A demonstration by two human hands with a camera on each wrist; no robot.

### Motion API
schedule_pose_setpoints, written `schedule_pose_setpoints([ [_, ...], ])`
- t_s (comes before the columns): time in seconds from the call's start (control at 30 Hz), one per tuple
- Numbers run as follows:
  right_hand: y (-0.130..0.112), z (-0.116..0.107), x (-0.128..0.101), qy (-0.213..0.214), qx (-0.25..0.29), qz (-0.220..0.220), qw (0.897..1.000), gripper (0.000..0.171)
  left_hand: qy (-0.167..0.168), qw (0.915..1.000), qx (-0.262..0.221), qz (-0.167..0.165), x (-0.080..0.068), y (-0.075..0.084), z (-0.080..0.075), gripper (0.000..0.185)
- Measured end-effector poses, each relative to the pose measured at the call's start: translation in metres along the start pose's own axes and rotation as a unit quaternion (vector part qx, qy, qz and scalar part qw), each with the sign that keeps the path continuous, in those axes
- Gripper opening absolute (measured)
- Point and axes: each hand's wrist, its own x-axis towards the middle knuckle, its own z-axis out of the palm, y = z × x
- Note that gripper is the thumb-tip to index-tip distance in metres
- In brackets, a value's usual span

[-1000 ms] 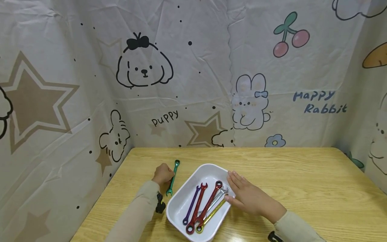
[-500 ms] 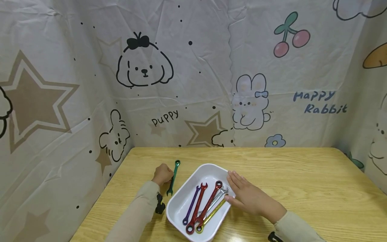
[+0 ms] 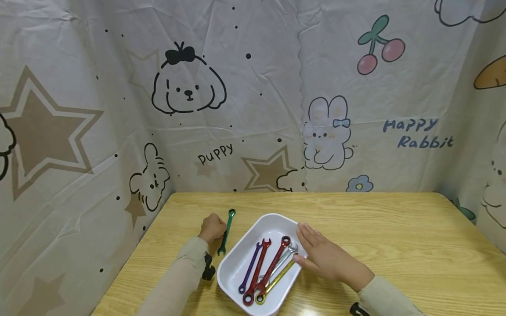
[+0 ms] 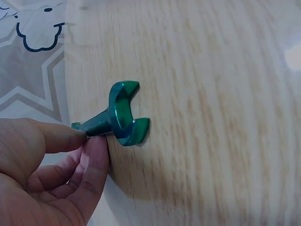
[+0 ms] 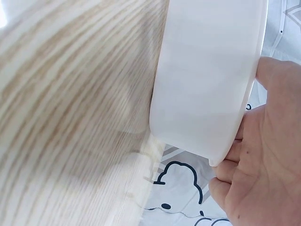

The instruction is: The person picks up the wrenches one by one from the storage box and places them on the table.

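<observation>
Pinched at mid-shank between thumb and curled fingers of the left hand (image 3: 212,228), a green wrench (image 3: 226,231) on the wooden table (image 3: 395,237), near its left edge and just left of the tray. Lying along the wood with ring end toward the far edge and open jaw toward the near one; in the left wrist view, open jaw (image 4: 126,113) low over the grain, whether touching or just clear impossible to tell. A fingertip grip of that kind judged suited to lifting or setting down a thin, flat tool.

Laid against the right-hand wall of a white tray (image 3: 241,259), the right hand (image 3: 326,259), fingers long and nearly straight, thumb hooked over the rim (image 5: 244,94) in the right wrist view; apparently there to keep the tray from sliding.

Inside the tray, side by side and slanted alike: a purple wrench (image 3: 250,268), two red wrenches (image 3: 264,271), a silver wrench (image 3: 283,260) and a yellow wrench (image 3: 274,283).

Behind, a cartoon-printed cloth (image 3: 253,96).
</observation>
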Motion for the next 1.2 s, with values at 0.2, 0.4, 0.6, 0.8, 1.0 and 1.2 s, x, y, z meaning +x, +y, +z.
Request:
schedule_pose_setpoints([
  [0.2, 0.000, 0.002, -0.001, -0.003, 0.004, 0.005, 1.000, 0.075, -0.003, 1.0000, 0.005, 0.004, -0.001, -0.002, 0.000, 0.011],
  [0.4, -0.001, 0.003, -0.001, -0.005, 0.005, 0.005, 1.000, 0.074, -0.028, 0.9994, 0.002, 0.022, -0.002, -0.001, -0.004, 0.014],
  [0.6, 0.001, 0.003, 0.000, -0.001, -0.008, 0.004, 1.000, 0.074, -0.043, 0.9976, -0.037, 0.039, -0.004, 0.018, -0.018, 0.017],
  [0.8, 0.002, 0.001, 0.000, 0.001, -0.004, 0.002, 1.000, 0.073, -0.040, 0.9919, -0.110, 0.049, -0.007, 0.048, -0.036, 0.021],
  [1.0, 0.001, 0.000, 0.001, -0.003, -0.001, 0.004, 1.000, 0.072, -0.045, 0.9874, -0.125, 0.086, -0.016, 0.073, -0.046, 0.020],
  [1.2, 0.000, 0.000, -0.001, -0.003, 0.005, 0.005, 1.000, 0.074, -0.071, 0.9818, -0.121, 0.128, -0.035, 0.097, -0.040, 0.018],
])
